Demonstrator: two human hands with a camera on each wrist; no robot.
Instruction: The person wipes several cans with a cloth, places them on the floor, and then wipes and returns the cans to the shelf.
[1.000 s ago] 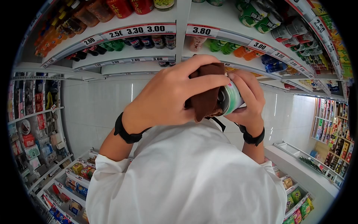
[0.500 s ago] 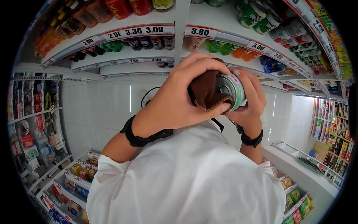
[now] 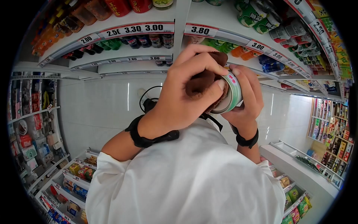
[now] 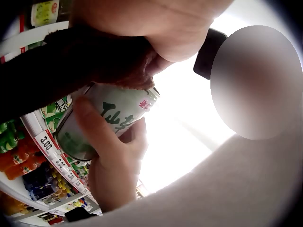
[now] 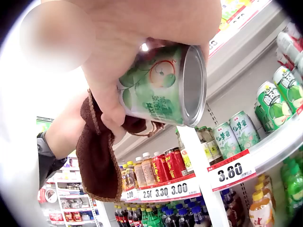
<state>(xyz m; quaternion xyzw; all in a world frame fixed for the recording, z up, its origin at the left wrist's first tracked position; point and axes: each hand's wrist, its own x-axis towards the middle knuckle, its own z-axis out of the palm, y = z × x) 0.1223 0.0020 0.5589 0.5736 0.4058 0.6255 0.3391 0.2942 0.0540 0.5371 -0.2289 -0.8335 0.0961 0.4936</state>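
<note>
In front of the chest, my right hand (image 3: 249, 93) grips a green and white drink can (image 3: 235, 91), which lies tilted with its top toward the left hand. My left hand (image 3: 175, 89) holds a brown cloth (image 3: 199, 82) bunched between thumb and fingers, pressed at the can's top rim. In the left wrist view the cloth (image 4: 113, 71) covers the top end of the can (image 4: 116, 106). From the right wrist view, the can's bare metal bottom (image 5: 193, 85) faces outward, and a flap of the cloth (image 5: 99, 156) hangs below the hands.
Shelves of bottles and cans with price labels (image 3: 199, 30) stand just ahead. Similar green and white cans (image 5: 244, 130) stand on one shelf. Low snack racks (image 3: 76, 171) flank the person behind, and a goods rack (image 3: 35, 123) stands left over the tiled floor (image 3: 100, 108).
My left hand has turned and its thumb has come round onto the can's rim with the cloth. The cloth has bunched up and shifted along the rim; the right hand keeps its grip.
</note>
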